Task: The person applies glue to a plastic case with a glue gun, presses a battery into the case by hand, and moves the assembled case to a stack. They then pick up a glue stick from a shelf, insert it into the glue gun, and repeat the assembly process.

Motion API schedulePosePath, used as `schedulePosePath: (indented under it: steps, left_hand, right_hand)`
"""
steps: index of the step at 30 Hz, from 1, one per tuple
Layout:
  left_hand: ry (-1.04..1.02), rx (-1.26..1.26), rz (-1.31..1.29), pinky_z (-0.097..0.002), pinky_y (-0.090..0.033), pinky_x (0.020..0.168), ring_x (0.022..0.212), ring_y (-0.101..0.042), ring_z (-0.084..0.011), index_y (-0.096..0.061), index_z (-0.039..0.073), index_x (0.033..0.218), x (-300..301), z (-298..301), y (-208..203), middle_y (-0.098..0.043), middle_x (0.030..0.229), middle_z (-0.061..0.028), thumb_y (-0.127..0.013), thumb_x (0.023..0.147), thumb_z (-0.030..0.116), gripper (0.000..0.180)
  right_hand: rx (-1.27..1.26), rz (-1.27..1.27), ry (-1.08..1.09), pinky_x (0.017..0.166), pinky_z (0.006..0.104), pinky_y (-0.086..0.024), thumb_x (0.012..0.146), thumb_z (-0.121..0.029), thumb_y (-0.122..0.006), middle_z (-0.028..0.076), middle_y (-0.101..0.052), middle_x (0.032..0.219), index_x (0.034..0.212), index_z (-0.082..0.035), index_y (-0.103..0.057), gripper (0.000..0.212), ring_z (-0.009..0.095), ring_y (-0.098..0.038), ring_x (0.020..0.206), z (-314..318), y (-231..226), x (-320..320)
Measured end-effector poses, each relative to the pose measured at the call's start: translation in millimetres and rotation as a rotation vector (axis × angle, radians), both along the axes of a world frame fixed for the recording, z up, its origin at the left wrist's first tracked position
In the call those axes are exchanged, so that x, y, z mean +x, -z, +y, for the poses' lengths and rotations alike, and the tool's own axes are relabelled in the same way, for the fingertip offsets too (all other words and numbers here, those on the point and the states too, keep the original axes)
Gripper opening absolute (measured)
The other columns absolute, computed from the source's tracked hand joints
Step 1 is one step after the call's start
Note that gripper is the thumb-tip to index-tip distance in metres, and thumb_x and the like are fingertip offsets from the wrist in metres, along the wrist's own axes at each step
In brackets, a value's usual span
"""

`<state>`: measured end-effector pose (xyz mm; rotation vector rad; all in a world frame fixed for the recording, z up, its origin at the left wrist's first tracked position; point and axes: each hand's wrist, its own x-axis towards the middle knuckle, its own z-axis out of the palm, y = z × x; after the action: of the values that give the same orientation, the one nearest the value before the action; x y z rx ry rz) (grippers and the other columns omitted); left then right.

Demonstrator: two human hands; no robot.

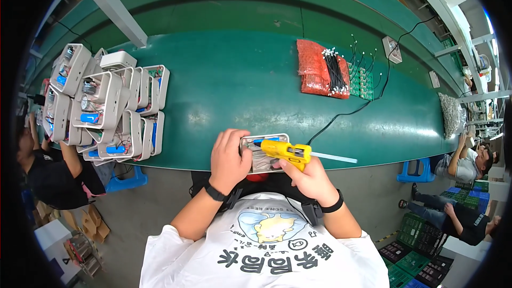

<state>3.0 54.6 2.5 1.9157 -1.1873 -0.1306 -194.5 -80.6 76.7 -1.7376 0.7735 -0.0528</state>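
Gripping a yellow plastic glue gun [287, 152] by its handle, the right hand [308, 180] is closed around it, with the gun's nozzle turned toward the person's left and a clear glue stick [335, 158] projecting from its back toward the right. The small open grey plastic housing [265, 154] is held against the near edge of the green bench [240, 82], just left of the gun, its long axis running left to right. It is clasped at its left end by the left hand [228, 160], whose fingers are curled shut over it. The nozzle is seen over the housing's upper part; actual contact cannot be told. A stack of similar white housings [104, 104] lies well apart to the left.
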Motion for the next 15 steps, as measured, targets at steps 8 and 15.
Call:
schedulePosePath:
  steps: [8,15]
  left_hand:
    - [-0.281,-0.151,0.458,-0.0370,-0.060,0.082,0.078,-0.073,-0.0242,-0.064,0.002,0.140,68.5,3.9,22.1,-0.077,0.112,-0.0146,-0.053,0.099,-0.008,0.043]
    - [-0.147,-0.342,-0.010,-0.0474,-0.054,0.115,0.128,-0.071,-0.0378,-0.048,0.007,0.162,69.5,-18.1,-32.8,-0.075,0.136,-0.0181,-0.056,0.096,-0.011,0.069]
  right_hand:
    - [0.321,-0.399,0.461,0.057,0.0321,-0.058,0.115,-0.027,-0.061,0.019,-0.080,0.113,0.128,0.005,-0.069,0.036,0.016,-0.065,0.061,-35.2,50.1,-52.6]
    - [0.289,-0.580,0.631,0.054,0.0346,-0.055,0.117,-0.032,-0.059,0.014,-0.073,0.090,0.117,0.006,-0.070,0.039,0.015,-0.059,0.057,-30.2,96.8,-75.5]
